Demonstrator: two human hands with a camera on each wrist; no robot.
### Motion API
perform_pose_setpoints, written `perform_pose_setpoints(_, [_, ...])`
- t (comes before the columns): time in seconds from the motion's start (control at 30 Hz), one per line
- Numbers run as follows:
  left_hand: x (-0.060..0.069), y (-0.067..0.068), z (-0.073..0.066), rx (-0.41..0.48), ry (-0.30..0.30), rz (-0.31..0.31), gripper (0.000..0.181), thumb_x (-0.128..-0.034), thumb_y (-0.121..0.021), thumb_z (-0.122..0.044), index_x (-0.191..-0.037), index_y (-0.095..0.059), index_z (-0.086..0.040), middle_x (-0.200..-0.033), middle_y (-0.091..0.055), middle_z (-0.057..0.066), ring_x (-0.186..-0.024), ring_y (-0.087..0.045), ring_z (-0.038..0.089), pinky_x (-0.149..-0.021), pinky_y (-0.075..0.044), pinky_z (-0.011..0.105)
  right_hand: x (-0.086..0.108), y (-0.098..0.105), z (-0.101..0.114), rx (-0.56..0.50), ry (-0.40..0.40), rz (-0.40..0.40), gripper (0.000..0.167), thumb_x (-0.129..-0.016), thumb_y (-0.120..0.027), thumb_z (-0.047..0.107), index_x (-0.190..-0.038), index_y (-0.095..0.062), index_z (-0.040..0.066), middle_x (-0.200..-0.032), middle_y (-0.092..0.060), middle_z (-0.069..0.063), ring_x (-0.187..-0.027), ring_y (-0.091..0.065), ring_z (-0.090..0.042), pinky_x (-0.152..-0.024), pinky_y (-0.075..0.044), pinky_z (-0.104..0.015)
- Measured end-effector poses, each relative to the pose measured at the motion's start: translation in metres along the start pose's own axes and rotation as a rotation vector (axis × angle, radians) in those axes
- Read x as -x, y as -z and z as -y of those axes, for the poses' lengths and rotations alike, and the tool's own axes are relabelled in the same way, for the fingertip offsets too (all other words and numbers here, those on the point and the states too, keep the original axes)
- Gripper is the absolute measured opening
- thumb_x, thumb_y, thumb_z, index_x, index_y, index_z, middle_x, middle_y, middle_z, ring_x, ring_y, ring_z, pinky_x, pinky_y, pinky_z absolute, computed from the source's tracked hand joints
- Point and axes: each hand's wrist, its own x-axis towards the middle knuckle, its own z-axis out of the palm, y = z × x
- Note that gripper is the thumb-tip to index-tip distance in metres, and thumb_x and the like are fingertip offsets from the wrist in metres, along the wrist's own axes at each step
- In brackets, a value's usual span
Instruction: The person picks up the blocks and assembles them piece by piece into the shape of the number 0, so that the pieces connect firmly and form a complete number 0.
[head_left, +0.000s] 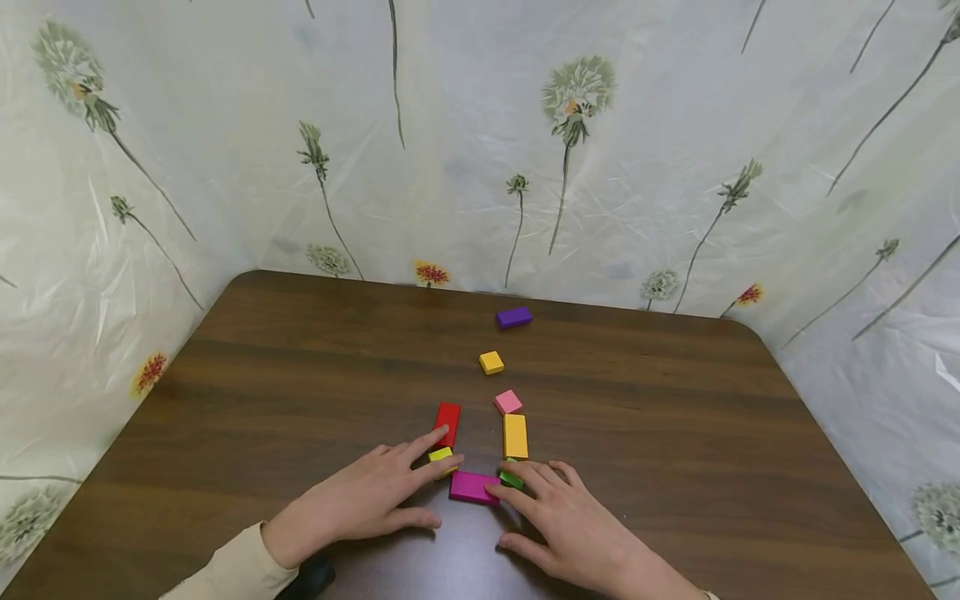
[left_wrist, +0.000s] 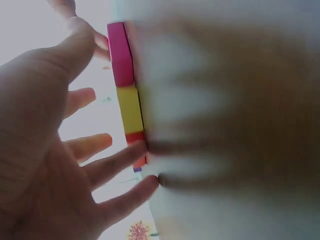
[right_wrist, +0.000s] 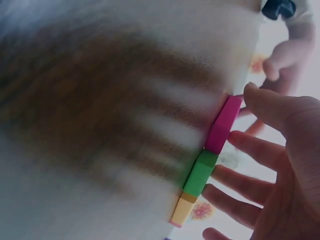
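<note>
Flat coloured blocks lie on the table in a curved row. My left hand [head_left: 369,493] spreads its fingers over the left side, near the red block [head_left: 447,417] and the small yellow block [head_left: 440,454]. At the near end lies a magenta block [head_left: 471,487], also visible in the left wrist view [left_wrist: 120,57]. My right hand [head_left: 564,521] reaches in from the right, with extended fingers at the magenta block's right end and at the green block [head_left: 512,479]. Beyond the green one come an orange-yellow block [head_left: 515,437] and a pink block [head_left: 507,402]. Neither hand grips anything.
Farther back are a small orange-yellow block [head_left: 491,362] and a purple block [head_left: 513,317] near the far edge of the dark wooden table [head_left: 337,358]. A flower-patterned sheet [head_left: 465,150] hangs around the table. Something black [head_left: 313,575] shows beside the left sleeve.
</note>
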Motion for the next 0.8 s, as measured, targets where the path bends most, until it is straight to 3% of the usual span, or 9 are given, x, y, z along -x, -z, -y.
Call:
perform_pose_setpoints(0.17, [-0.008,0.009,0.008,0.049,0.052,-0.056,0.069,-0.0925,-0.057,-0.057,-0.151,-0.038,-0.026,-0.155,-0.033,0.009,-0.126,-0.051,0.027,-0.094,-0.046,0.051,-0.001,-0.001,0.000,-0.007,-0.004,0.009,0.059,-0.093,-0.054,0.060,-0.140,-0.055,0.024,-0.144,-0.047,-0.003,-0.128,-0.044,-0.022,-0.101,-0.033,-0.058])
perform_pose_setpoints(0.47, [-0.026,0.021,0.024,0.158,0.113,-0.244,0.053,-0.0939,-0.063,-0.043,-0.140,-0.055,-0.017,-0.142,-0.049,0.006,-0.122,-0.054,0.023,-0.093,-0.048,0.047,-0.001,0.000,0.000,-0.018,-0.011,0.024,0.059,-0.094,-0.052,0.059,-0.141,-0.053,0.025,-0.145,-0.046,-0.003,-0.129,-0.044,-0.026,-0.100,-0.037,-0.054])
perform_pose_setpoints(0.63, [-0.038,0.024,0.034,0.234,0.164,-0.289,0.048,-0.0933,-0.066,-0.035,-0.136,-0.059,-0.014,-0.135,-0.054,0.006,-0.120,-0.055,0.024,-0.095,-0.047,0.048,-0.001,0.000,0.000,-0.017,-0.018,0.033,0.061,-0.093,-0.051,0.061,-0.141,-0.053,0.025,-0.145,-0.046,-0.003,-0.128,-0.045,-0.026,-0.099,-0.038,-0.054])
perform_pose_setpoints(0.8, [-0.050,0.024,0.045,0.291,0.167,-0.309,0.044,-0.0947,-0.065,-0.031,-0.133,-0.059,-0.009,-0.129,-0.058,0.010,-0.110,-0.059,0.027,-0.091,-0.048,0.047,0.000,0.000,0.000,-0.020,-0.024,0.036,0.061,-0.093,-0.052,0.061,-0.141,-0.053,0.025,-0.145,-0.045,-0.003,-0.128,-0.044,-0.026,-0.098,-0.039,-0.054])
